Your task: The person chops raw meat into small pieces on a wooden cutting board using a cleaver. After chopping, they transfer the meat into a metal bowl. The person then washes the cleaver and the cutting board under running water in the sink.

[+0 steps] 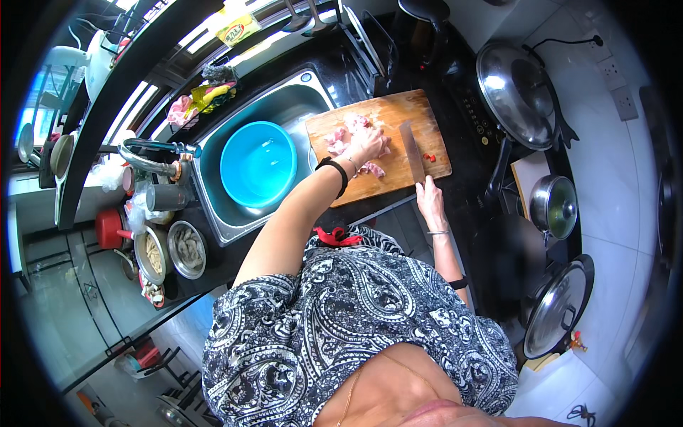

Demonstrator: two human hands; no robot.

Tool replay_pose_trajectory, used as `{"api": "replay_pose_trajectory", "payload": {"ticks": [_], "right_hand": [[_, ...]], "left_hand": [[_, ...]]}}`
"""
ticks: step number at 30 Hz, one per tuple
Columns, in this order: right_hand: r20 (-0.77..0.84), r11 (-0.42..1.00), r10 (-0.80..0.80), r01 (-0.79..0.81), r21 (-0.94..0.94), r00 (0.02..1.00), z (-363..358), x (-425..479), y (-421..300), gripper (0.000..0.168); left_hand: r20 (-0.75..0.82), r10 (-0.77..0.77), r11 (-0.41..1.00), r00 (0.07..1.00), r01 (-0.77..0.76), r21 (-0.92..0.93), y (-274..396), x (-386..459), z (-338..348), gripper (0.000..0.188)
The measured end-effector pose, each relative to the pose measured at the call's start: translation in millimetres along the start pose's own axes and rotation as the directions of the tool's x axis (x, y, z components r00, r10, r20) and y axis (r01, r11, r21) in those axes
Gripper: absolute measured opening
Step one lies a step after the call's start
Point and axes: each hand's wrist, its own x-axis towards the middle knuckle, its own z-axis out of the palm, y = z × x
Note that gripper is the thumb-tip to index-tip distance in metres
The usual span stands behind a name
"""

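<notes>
A wooden cutting board (395,112) lies partly over the sink's right side. Pieces of raw pink meat (356,123) are spread on its left half. My left hand (368,145) rests on some of the pieces, fingers bent over them; whether it grips one is hidden. My right hand (431,200), at the board's near edge, is closed round the handle of a cleaver (411,152). The cleaver's blade lies across the board, to the right of the meat and apart from it. Small red pieces (430,158), perhaps chilli, sit just right of the blade.
A blue plastic basin (259,164) stands in the steel sink (213,213), left of the board. Beyond the basin's left side is the faucet (147,155). Metal bowls of food (187,250) stand at the left. A lidded wok (515,96) and a lidded pot (554,207) are at the right.
</notes>
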Motion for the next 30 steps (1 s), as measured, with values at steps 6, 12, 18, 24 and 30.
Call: {"api": "replay_pose_trajectory", "payload": {"ticks": [6, 12, 18, 24, 30], "right_hand": [[-0.047, 0.997, -0.048, 0.051, 0.056, 0.998, -8, 0, -2, 0.022], [0.127, 0.978, -0.192, 0.180, 0.104, 0.973, -7, -16, -24, 0.020], [0.343, 0.957, -0.291, 0.279, 0.084, 0.893, 37, -26, -71, 0.020], [0.286, 0.950, -0.264, 0.299, -0.085, 0.921, 35, 20, -66, 0.019], [0.228, 0.935, -0.314, 0.342, -0.092, 0.922, 18, 36, -59, 0.027]], "left_hand": [[-0.058, -0.201, 0.731, 0.978, 0.111, -0.674, -12, -6, -12, 0.018], [-0.002, -0.345, 0.485, 0.939, 0.176, -0.857, -44, -54, -61, 0.038], [-0.240, -0.560, 0.729, 0.793, 0.334, -0.597, -58, -116, -69, 0.030], [-0.234, -0.626, 0.770, 0.744, 0.541, -0.339, -30, -144, -38, 0.026], [-0.135, -0.553, 0.823, 0.822, 0.513, -0.245, 6, -156, -29, 0.066]]}}
